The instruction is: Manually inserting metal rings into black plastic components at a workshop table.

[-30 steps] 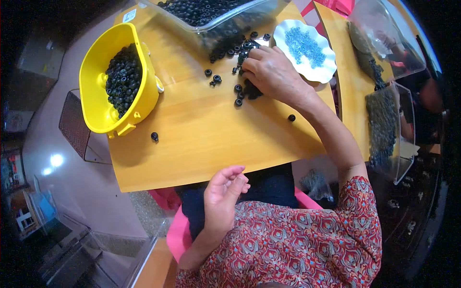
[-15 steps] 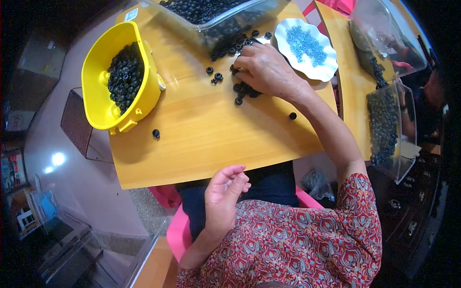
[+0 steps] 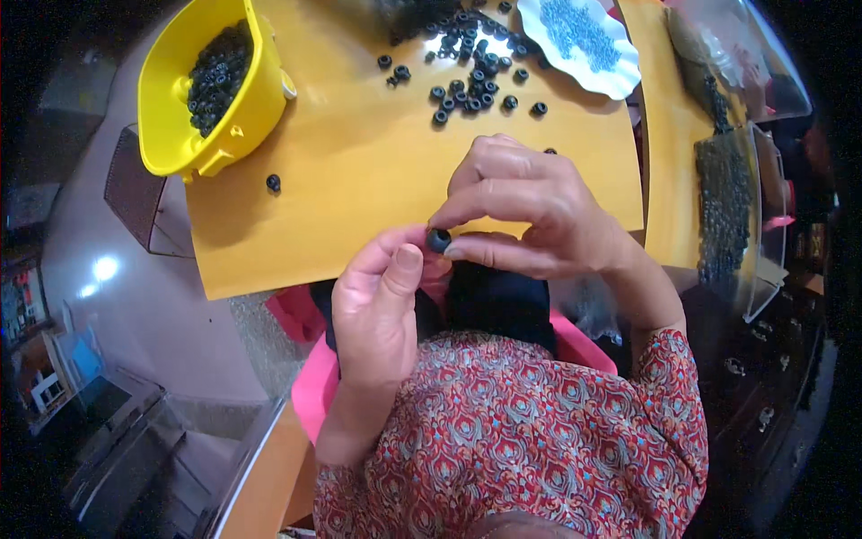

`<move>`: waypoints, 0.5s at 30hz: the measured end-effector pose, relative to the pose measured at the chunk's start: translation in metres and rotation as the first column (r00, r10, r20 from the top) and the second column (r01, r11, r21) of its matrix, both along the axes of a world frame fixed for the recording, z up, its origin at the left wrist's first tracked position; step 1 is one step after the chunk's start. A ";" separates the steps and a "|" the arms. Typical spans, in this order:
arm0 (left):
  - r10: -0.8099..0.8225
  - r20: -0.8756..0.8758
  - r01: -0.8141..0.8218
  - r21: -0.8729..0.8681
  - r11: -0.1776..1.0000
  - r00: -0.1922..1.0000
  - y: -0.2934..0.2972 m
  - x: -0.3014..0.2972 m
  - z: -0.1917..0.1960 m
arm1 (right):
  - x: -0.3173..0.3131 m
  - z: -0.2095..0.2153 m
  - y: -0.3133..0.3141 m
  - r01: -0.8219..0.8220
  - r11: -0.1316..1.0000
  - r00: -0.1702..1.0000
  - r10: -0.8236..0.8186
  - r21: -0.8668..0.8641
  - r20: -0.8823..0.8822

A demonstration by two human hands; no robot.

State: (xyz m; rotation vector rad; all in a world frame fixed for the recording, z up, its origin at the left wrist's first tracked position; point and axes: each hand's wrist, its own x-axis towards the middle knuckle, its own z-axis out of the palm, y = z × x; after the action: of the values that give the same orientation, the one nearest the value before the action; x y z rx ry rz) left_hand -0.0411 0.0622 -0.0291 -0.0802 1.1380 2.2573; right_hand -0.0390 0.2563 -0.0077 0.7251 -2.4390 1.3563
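Note:
My right hand pinches a small black ring-shaped part between thumb and fingertips, above the table's near edge. Its round opening shows. My left hand comes up against it from the left, palm up, with fingers curled and the thumb bent over. Whether anything small sits in those left fingers is hidden. Beyond my hands, a loose group of similar black parts is spread on the yellow-brown table. At the far right, a white wavy-edged plate holds many tiny clear-blue pieces.
A yellow tub with many black parts stands at the left. One black part lies near the table's left edge. Clear containers with dark parts stand at the right. Pink chair arms flank my lap.
My right hand has drawn back from the pile with a black ring-shaped part. My left hand has risen to meet it at the table's near edge. The view has tilted nearer.

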 end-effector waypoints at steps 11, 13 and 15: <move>-0.041 0.002 0.041 0.079 0.996 0.999 -0.010 0.035 0.015 | 0.049 0.005 -0.017 0.037 0.989 0.999 -0.043 -0.143 -0.034; -0.048 0.066 0.042 0.086 0.995 0.997 -0.012 0.040 0.018 | 0.055 0.005 -0.021 0.037 0.987 0.998 -0.043 -0.155 -0.036; -0.086 0.091 0.078 0.087 0.993 0.992 -0.013 0.045 0.020 | 0.060 0.004 -0.025 0.037 0.986 0.998 -0.043 -0.166 -0.035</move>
State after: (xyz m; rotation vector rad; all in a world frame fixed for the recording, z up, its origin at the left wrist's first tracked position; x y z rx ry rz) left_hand 0.0034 0.0493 -0.0087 -0.1040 0.9791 2.2011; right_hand 0.0212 0.2316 -0.0039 0.6520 -2.2664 1.4930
